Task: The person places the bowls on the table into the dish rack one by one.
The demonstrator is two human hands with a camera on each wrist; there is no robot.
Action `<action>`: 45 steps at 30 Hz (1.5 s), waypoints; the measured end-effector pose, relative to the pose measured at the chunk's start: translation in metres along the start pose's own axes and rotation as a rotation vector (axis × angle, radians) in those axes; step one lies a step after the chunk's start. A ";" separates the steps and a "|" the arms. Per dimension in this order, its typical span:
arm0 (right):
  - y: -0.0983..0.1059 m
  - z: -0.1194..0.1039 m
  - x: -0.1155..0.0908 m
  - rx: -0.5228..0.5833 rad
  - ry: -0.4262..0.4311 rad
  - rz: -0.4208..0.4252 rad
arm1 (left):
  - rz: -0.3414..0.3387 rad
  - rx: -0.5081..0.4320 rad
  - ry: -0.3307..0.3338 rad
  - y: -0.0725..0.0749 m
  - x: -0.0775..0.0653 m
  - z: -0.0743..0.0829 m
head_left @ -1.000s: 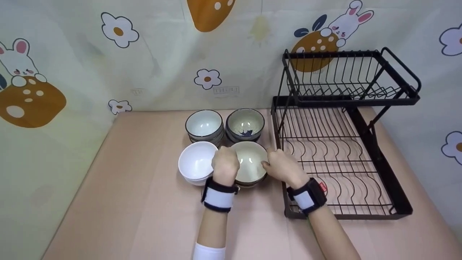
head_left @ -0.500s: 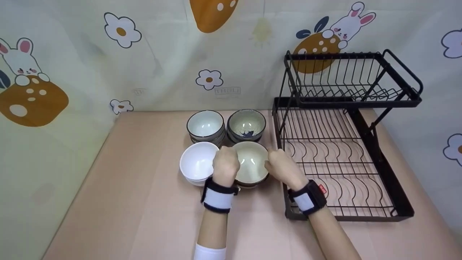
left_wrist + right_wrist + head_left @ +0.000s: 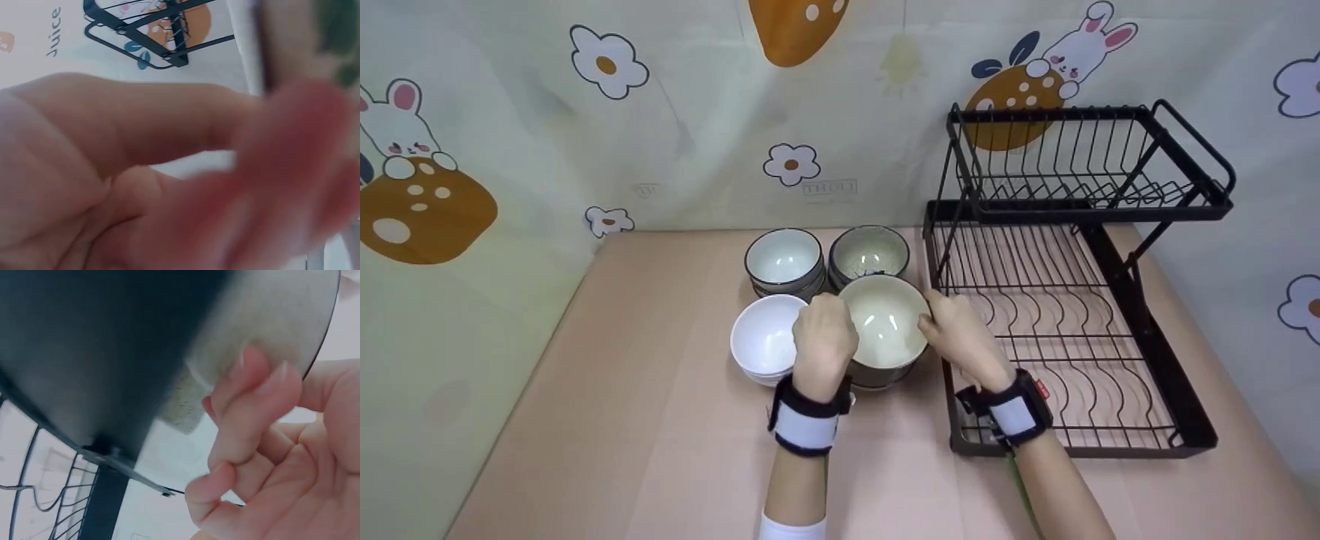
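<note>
Cream bowl (image 3: pixel 883 319) sits between the 2 hands, over the front right stack on the bench (image 3: pixel 607 390); whether a gap separates it from the bowls below is unclear. The 2-tier black dish rack (image 3: pixel 1177 390) stands just to its right, so the right hand (image 3: pixel 964 337) is the nearer 1. The bowl is round, with no long axis. Right fingers (image 3: pixel 247 410) curl under its outer wall, thumb side at the rim; the left hand (image 3: pixel 823 337) grips the opposite side, beside the white bowl (image 3: pixel 765 334).
</note>
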State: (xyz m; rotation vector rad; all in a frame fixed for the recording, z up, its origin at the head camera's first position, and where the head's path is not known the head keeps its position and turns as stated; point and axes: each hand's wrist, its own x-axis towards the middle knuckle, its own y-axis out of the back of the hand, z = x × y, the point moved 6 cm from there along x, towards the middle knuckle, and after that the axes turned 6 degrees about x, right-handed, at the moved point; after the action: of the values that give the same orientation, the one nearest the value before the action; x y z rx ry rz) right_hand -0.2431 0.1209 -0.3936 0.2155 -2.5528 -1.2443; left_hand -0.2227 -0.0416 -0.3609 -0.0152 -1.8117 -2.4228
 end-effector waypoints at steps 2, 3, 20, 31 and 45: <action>0.006 -0.001 -0.001 0.010 0.010 0.028 | 0.027 -0.021 0.002 0.003 0.000 0.001; 0.008 -0.002 -0.001 0.016 0.010 0.036 | 0.039 -0.030 0.002 0.003 0.000 0.001; 0.055 0.012 -0.009 0.007 -0.066 0.121 | 0.052 -0.151 -0.069 -0.007 0.005 0.024; 0.071 0.028 -0.011 0.041 -0.138 0.150 | -0.056 -0.423 -0.089 -0.032 0.013 0.042; 0.062 0.061 -0.015 0.225 -0.384 -0.085 | -0.022 -0.508 -0.164 -0.038 0.011 0.055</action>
State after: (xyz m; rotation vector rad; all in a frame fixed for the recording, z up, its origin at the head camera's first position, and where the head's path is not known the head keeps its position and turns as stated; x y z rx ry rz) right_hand -0.2492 0.2085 -0.3838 0.1441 -3.0468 -1.1142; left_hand -0.2403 0.0204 -0.3811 -0.2441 -1.1974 -2.8994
